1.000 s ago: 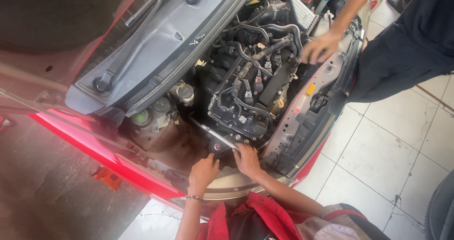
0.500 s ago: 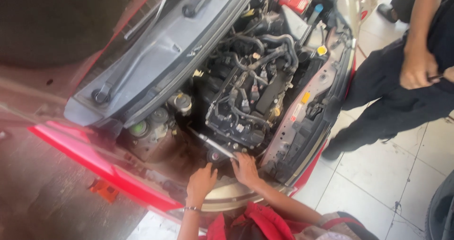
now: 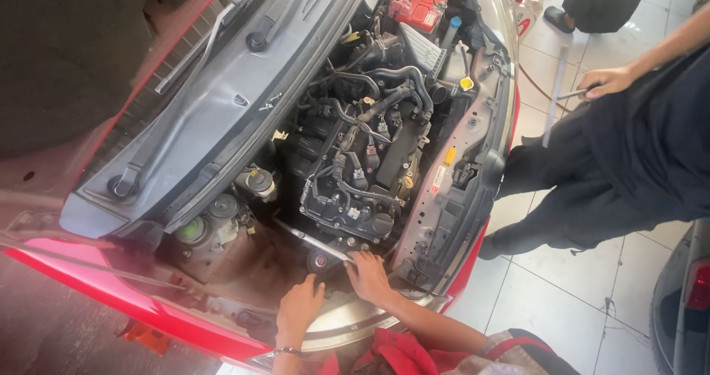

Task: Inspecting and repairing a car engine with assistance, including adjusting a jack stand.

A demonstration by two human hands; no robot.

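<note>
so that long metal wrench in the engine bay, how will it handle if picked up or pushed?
The wrench looks like a slim steel bar, so probably rigid and heavy for its size. Its polished shank among oily parts may be slippery. It lies slanted with the right hand at its lower end; let go, it could slide down into the bay. The left hand rests nearby.

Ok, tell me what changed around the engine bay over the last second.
The co-worker's hand left the car's front edge and now holds a long metal rod beside it. The left hand and right hand, on the wrench, stayed low in the engine bay.
</note>
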